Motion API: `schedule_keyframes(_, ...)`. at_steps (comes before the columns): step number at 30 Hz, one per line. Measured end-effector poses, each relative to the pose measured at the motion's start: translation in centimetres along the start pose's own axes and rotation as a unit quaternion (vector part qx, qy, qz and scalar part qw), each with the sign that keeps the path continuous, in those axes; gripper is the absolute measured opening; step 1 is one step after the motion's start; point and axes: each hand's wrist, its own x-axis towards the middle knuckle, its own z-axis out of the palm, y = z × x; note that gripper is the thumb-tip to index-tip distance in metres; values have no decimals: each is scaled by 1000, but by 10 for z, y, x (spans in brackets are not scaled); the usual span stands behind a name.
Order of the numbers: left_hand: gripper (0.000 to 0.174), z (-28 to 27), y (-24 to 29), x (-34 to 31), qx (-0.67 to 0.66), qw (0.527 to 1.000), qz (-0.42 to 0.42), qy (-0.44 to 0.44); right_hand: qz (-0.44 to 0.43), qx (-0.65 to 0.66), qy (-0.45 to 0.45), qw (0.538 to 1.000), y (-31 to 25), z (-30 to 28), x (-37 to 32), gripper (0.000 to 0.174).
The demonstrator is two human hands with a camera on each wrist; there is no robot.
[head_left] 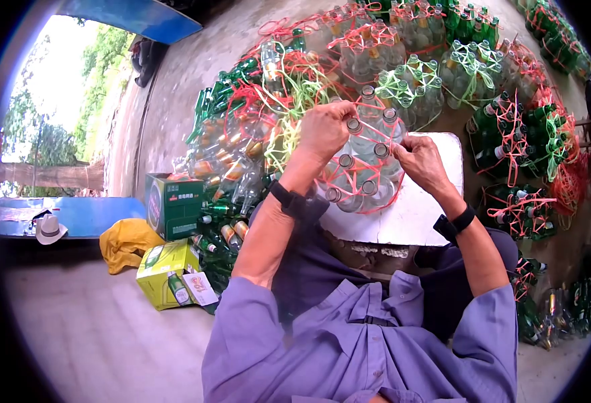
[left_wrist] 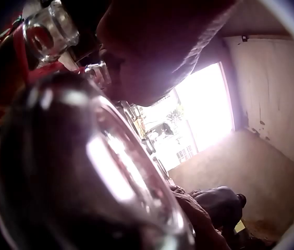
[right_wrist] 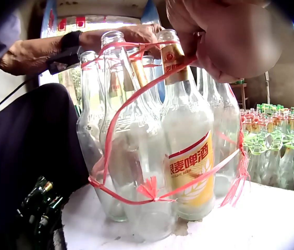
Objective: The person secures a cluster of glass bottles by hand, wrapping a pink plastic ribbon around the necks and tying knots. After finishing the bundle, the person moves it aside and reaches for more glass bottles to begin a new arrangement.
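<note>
A bundle of clear glass beer bottles (head_left: 381,176) stands upright on a white block (head_left: 436,215). Red plastic twine (right_wrist: 110,122) loops round the necks and the bodies, with a knot low on the near side. One bottle (right_wrist: 196,114) bears a yellow and red label. My left hand (head_left: 324,131) pinches the twine by the necks on the far left side. On the right, my right hand (head_left: 422,161) pinches a strand beside a bottle neck; in the right wrist view this strand slants up to its fingers. A blurred bottle mouth (left_wrist: 100,172) fills much of the left wrist view.
Tied bundles of clear bottles (head_left: 413,84) and green bottles (head_left: 504,138) stand beyond and to the right. Loose green and red twine (head_left: 295,101) lies over bottles at left. A green carton (head_left: 174,207), a yellow-green box (head_left: 168,272) and a yellow cloth (head_left: 126,243) sit left.
</note>
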Motion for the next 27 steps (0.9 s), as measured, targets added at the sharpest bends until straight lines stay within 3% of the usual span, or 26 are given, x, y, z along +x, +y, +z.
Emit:
schedule_keyframes(7,24,-17,4,-16,28,998,57,-27,21,39,16,999,15,6,-19,39)
schedule_keyframes(10,30,-19,22,-43,4,1000,-6,-15,3,33,28,999,23,11,-22,40)
schedule_keyframes(12,42,-7,29,-67,42,990,95,95,-11,58,22,998,29,15,-22,46)
schedule_keyframes(13,55,-4,35,-79,51,989,105,88,-20,38,40,998,28,18,-23,48)
schedule_keyframes(14,55,2,41,-91,49,989,107,92,-24,34,42,998,26,20,-24,48)
schedule_keyframes(16,64,21,42,-110,210,961,129,125,-51,-21,72,996,21,20,-25,46)
schedule_keyframes(17,70,28,36,-112,175,970,115,126,-57,-43,74,995,17,18,-27,44)
schedule_keyframes(21,67,22,45,-113,107,981,91,137,-88,-75,106,988,18,22,-33,42)
schedule_keyframes(24,55,22,39,-114,150,974,111,131,-120,-119,120,978,19,27,-38,42)
schedule_keyframes(27,40,28,28,-110,49,984,75,153,-142,-160,113,970,17,27,-41,42)
